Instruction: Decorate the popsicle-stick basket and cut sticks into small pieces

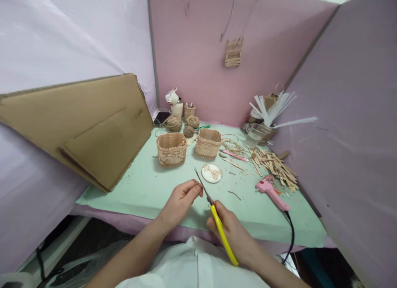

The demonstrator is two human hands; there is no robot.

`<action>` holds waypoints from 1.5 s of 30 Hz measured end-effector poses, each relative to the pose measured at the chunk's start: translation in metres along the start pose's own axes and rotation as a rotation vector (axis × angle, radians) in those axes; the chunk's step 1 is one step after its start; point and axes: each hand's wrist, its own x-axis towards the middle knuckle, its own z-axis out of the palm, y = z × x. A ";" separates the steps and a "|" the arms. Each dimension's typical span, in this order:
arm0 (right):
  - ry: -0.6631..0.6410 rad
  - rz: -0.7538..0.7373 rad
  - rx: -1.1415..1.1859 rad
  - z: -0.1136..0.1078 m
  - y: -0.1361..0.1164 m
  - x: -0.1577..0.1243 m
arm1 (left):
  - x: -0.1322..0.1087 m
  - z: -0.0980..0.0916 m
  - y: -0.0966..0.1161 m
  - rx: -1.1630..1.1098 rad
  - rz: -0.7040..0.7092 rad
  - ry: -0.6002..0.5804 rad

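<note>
My right hand (231,226) is wrapped round a pair of snips (221,230) with long yellow handles and slim, pointed metal blades. The blades angle up and left, close to the fingertips of my left hand (182,197). Thumb and forefinger of that hand are pinched together, and whatever small thing they hold is too small to name. Just beyond the blade tips lies a round white lid-like dish (211,178) with pale scraps in it. Behind it stand two small woven-looking baskets, one to the left (171,155) and one to the right (208,149).
A pink glue gun (273,193) with a black cord lies right, near wooden sticks (274,166). White glue sticks (276,110) stand behind a clear cup (257,135). Twine balls (173,122) sit at the back. Cardboard (102,127) leans left. A pink cutter (235,155) lies mid-table.
</note>
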 end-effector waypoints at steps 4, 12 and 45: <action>-0.131 -0.038 -0.029 -0.014 -0.005 -0.005 | 0.001 0.001 -0.002 -0.038 -0.014 -0.031; -0.290 -0.035 -0.083 -0.028 -0.014 -0.011 | 0.003 0.002 0.000 -0.068 -0.043 -0.132; 0.282 -0.065 0.208 -0.015 -0.019 0.025 | -0.012 0.003 -0.018 -0.183 -0.219 -0.201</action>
